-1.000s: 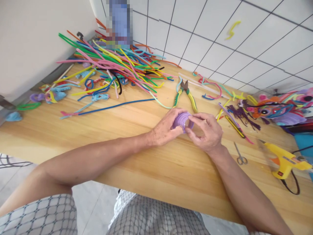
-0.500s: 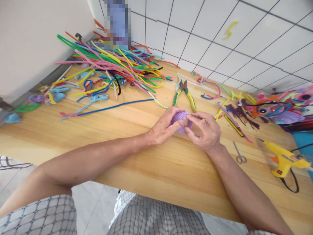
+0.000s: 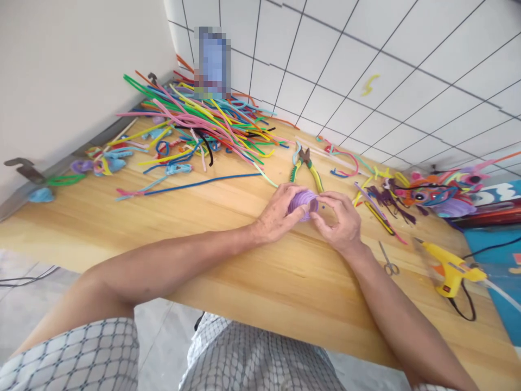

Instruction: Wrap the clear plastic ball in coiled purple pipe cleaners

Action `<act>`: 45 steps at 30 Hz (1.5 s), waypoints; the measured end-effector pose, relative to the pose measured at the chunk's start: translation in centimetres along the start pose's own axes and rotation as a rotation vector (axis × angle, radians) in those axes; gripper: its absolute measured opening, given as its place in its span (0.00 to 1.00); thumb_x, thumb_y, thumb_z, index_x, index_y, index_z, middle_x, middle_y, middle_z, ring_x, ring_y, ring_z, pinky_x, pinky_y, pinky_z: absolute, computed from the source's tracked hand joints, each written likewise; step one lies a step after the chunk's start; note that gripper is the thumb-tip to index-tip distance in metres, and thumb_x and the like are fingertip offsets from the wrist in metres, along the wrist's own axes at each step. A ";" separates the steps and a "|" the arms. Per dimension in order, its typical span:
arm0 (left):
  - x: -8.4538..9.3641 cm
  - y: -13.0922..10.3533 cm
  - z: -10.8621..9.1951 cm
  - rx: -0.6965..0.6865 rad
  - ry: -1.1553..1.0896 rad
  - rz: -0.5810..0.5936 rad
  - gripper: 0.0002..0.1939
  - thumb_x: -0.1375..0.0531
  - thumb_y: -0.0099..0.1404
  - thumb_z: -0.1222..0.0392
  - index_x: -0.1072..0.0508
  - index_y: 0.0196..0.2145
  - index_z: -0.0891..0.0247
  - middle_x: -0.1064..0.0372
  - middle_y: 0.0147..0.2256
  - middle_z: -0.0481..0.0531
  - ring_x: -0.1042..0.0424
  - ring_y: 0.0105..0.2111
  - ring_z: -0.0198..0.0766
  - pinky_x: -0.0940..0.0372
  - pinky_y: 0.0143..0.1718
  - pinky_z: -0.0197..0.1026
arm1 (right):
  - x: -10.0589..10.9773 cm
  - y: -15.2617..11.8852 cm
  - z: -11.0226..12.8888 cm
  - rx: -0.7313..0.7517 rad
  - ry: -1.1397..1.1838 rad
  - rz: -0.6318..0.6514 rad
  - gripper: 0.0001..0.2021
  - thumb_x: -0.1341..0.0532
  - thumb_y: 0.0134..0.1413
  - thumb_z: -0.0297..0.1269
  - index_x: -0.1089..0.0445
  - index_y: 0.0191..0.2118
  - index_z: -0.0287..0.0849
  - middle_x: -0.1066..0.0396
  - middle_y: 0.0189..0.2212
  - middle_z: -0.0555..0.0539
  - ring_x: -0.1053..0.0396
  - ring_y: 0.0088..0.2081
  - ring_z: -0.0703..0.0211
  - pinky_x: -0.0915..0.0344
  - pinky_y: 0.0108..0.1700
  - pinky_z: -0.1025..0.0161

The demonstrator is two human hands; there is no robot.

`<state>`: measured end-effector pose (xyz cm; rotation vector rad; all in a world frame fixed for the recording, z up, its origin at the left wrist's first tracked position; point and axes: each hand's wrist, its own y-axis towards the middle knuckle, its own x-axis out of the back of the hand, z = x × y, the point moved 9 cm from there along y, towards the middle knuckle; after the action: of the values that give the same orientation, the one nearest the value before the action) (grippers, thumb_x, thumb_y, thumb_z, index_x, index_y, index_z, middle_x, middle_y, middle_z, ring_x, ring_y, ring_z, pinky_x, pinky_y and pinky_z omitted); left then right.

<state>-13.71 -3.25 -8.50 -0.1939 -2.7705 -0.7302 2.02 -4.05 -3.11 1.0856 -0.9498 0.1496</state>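
Note:
A purple coil of pipe cleaner (image 3: pixel 302 203), wound into a hollow ridged tube, is held above the middle of the table. My left hand (image 3: pixel 279 214) wraps its left side, thumb across the front and fingers over the back. At the coil's open right end, the thumb and forefinger of my right hand (image 3: pixel 340 220) are curved onto the rim, one high and one low. Part of the coil is hidden behind the left fingers. Just behind it lie pliers (image 3: pixel 312 172) with green and yellow handles.
Many coloured pipe cleaners (image 3: pixel 203 117) are heaped at the back left. On the right are scissors (image 3: pixel 391 266), a yellow cutter (image 3: pixel 379 217), a yellow glue gun (image 3: pixel 451 266) with a cord, and a colourful pipe-cleaner figure (image 3: pixel 431 193). A tiled wall (image 3: pixel 325 70) rises behind the wooden table (image 3: pixel 260 282).
The coil has turned slightly, so its open right end shows more. My right hand has shifted a little outward at the rim. The whole view has tilted and shifted.

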 end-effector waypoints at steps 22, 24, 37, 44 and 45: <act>-0.1 -0.4 -0.4 0.019 0.011 0.000 0.25 0.40 0.77 0.50 0.33 0.65 0.61 0.34 0.62 0.65 0.35 0.66 0.52 0.37 0.71 0.60 | 0.2 -0.2 0.3 -0.066 0.063 0.028 0.15 0.33 0.65 0.33 0.25 0.56 0.46 0.20 0.46 0.40 0.20 0.48 0.48 0.20 0.49 0.49; -0.2 -0.5 -0.3 0.031 0.024 0.017 0.26 0.40 0.77 0.49 0.34 0.67 0.62 0.35 0.62 0.65 0.36 0.67 0.53 0.38 0.71 0.62 | 0.1 -0.4 0.2 -0.086 0.067 0.017 0.16 0.33 0.65 0.33 0.25 0.57 0.46 0.20 0.46 0.40 0.20 0.48 0.47 0.20 0.49 0.48; 0.1 -0.7 -0.7 0.001 0.065 0.030 0.29 0.37 0.75 0.41 0.35 0.66 0.56 0.32 0.63 0.64 0.34 0.69 0.52 0.37 0.70 0.61 | -0.4 -1.4 0.0 -0.153 0.181 -0.011 0.21 0.33 0.66 0.36 0.27 0.62 0.49 0.20 0.49 0.39 0.20 0.50 0.45 0.20 0.51 0.46; 0.5 -0.6 -0.7 0.003 0.006 0.031 0.31 0.32 0.71 0.40 0.33 0.63 0.57 0.30 0.61 0.62 0.32 0.66 0.50 0.36 0.69 0.58 | -0.2 -1.3 0.1 -0.159 0.200 -0.023 0.21 0.31 0.64 0.33 0.27 0.61 0.48 0.21 0.48 0.40 0.20 0.48 0.47 0.20 0.49 0.49; 0.5 -0.6 -0.7 0.028 -0.009 0.050 0.27 0.37 0.75 0.41 0.33 0.63 0.57 0.31 0.62 0.62 0.33 0.67 0.50 0.37 0.70 0.59 | -0.3 -1.3 0.1 -0.163 0.205 -0.022 0.22 0.31 0.63 0.33 0.26 0.62 0.49 0.21 0.48 0.40 0.20 0.48 0.47 0.20 0.49 0.48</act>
<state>-14.16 -4.04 -8.05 -0.2601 -2.7721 -0.6800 2.50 -4.69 -4.17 0.9108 -0.7522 0.1595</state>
